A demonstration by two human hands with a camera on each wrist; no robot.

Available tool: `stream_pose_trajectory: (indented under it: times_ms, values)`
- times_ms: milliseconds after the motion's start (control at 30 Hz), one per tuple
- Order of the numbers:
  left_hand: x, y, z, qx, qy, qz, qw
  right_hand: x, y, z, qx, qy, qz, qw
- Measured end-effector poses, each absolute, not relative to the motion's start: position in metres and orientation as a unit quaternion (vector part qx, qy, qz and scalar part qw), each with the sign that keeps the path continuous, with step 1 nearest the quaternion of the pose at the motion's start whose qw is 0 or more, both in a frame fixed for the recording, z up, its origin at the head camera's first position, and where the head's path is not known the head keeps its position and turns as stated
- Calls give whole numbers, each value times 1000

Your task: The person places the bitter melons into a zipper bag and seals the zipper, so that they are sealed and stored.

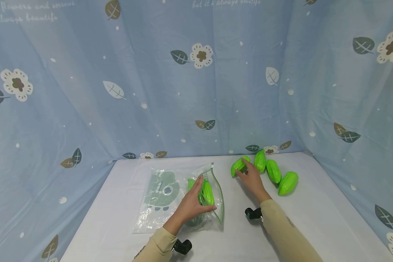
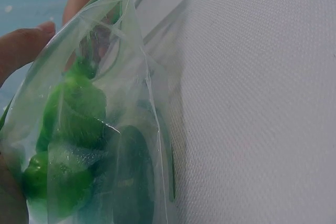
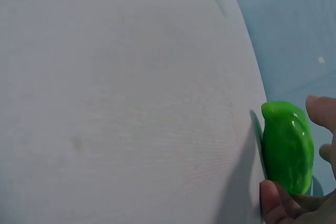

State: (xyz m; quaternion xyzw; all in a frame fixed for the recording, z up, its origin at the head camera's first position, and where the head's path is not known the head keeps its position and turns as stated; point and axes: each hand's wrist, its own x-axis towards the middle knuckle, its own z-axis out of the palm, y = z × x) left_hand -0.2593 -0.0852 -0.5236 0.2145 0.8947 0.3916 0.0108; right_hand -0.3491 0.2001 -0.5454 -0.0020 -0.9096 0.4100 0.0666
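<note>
A clear zip bag [image 1: 141,222] with a green cartoon print and a green-edged mouth lies on the table, mouth toward the right. Inside it show glossy green ridged vegetables [image 1: 208,193], blurred through the plastic in the left wrist view. My left hand [image 1: 188,205] rests on the bag near its mouth, thumb and fingers spread wide apart. Over to the right, my right hand [image 1: 251,180] holds another green vegetable [image 3: 287,148], thumb at one end and fingers along its side. That piece is close to the table surface.
Several more green vegetables [image 1: 273,171] lie in a slanting row right of my right hand. The white table [image 1: 314,218] meets a blue patterned curtain [image 1: 249,91] at its back and sides. Black wrist devices [image 1: 182,246] stick out beneath both forearms.
</note>
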Motion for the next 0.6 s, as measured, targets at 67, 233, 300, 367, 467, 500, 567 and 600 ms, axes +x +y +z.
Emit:
stream_pose_trajectory:
  times_ms: [67, 233, 300, 367, 467, 500, 567, 600]
  values:
    - [-259, -85, -523, 214, 895, 391, 10, -351, 199, -544, 2, -914, 401, 54]
    - [-259, -85, -523, 215, 895, 391, 11, -355, 196, -542, 9, -925, 378, 36]
    - [-259, -85, -523, 215, 895, 392, 11, -356, 196, -541, 11, -926, 375, 40]
    - [-259, -85, -523, 214, 895, 392, 11, -356, 195, -541, 9, -926, 375, 48]
    - [-259, -84, -522, 213, 895, 391, 12, -355, 194, -540, 2, -924, 378, 56]
    - [-259, -84, -522, 213, 895, 391, 12, -355, 193, -539, 1, -923, 379, 59]
    - [-259, -84, -522, 212, 896, 391, 14, -354, 193, -538, -2, -922, 383, 64]
    - [-259, -84, -522, 211, 895, 392, 14, -353, 192, -537, -3, -921, 385, 66]
